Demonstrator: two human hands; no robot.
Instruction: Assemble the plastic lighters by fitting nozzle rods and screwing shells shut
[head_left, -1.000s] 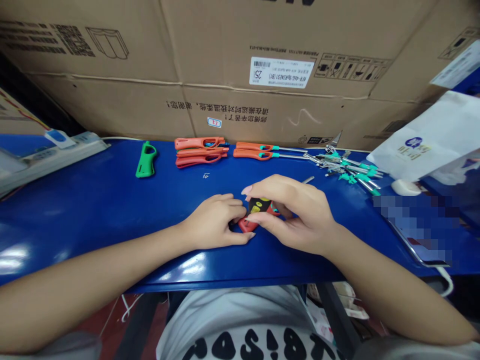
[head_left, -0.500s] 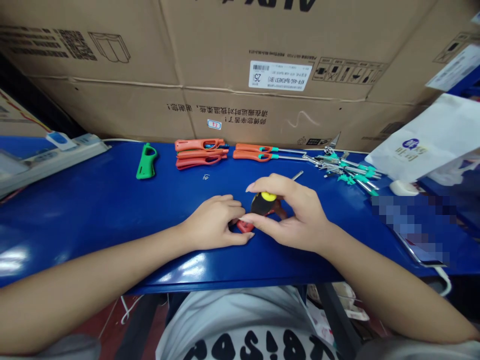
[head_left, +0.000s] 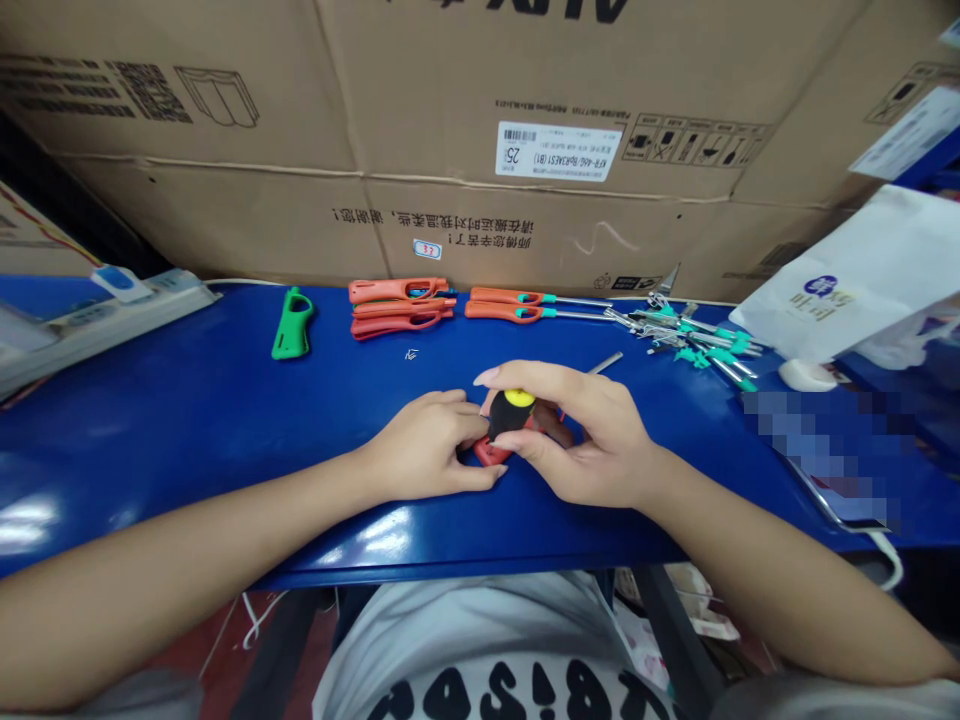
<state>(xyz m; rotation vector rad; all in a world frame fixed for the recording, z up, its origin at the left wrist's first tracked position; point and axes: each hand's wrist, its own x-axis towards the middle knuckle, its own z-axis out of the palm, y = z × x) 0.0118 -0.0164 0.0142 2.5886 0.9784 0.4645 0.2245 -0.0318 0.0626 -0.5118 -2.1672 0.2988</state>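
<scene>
A green casing (head_left: 292, 325) lies toward the back left of the blue tabletop (head_left: 187, 420); the left hand (head_left: 424, 445) is clasped on a red casing (head_left: 491, 453), the right hand (head_left: 596, 430) grips a black-and-yellow tool handle (head_left: 508, 417) just over it, and metal rods (head_left: 705, 356) lie piled farther right.

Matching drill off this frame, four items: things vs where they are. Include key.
Things
1. Green casing
2. Black-and-yellow handle
3. Metal rods with teal parts
4. White power strip

Places
A. Gripped in the right hand
B. Heaped beside the white paper bag
C. At the far left of the picture
D. Lying by itself, left of the stacked red-orange casings

Pairs: 1-D, 2-A, 3-B, 4-C
</scene>
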